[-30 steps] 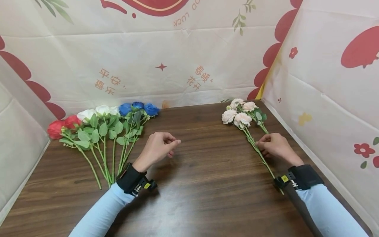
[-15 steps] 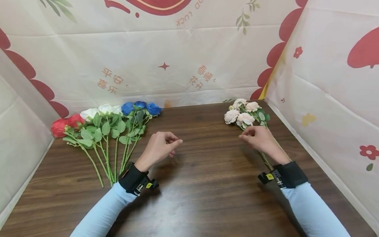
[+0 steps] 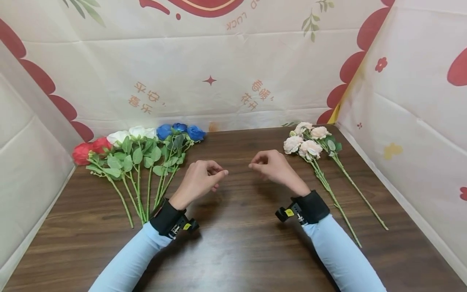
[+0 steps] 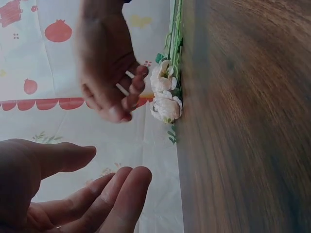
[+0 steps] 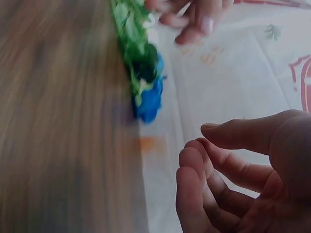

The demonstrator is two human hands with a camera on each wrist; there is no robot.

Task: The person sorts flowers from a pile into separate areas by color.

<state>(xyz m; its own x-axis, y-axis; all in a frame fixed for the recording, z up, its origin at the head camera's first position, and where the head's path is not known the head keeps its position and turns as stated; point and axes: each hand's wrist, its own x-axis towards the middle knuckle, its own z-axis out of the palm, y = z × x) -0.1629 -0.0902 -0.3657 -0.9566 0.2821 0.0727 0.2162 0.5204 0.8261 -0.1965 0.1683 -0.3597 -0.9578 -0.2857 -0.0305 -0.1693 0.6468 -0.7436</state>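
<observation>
My left hand [image 3: 198, 180] is held over the middle of the table, its fingers loosely curled around nothing. Facing it across a gap, my right hand [image 3: 275, 168] hovers with relaxed fingers, also holding nothing. Pale pink flowers [image 3: 310, 149] on green stems lie at the right, beyond the right hand and apart from it. At the left lie red roses [image 3: 82, 153], white roses [image 3: 118, 138] and blue roses [image 3: 196, 133], side by side. The left forearm overlaps some of their stem ends. In the right wrist view, the blue roses [image 5: 148, 102] appear blurred past the empty fingers.
The dark wooden table [image 3: 237, 251] is walled at the back and both sides by printed white cloth [image 3: 226, 56]. Each wrist wears a black band [image 3: 310, 207] with a small camera. The flower heads at the left lie near the back edge.
My right hand has left the pink flower stems and moved left toward the middle, uncovering both stem groups. The left hand has stayed nearly still. The head view has shifted slightly right.
</observation>
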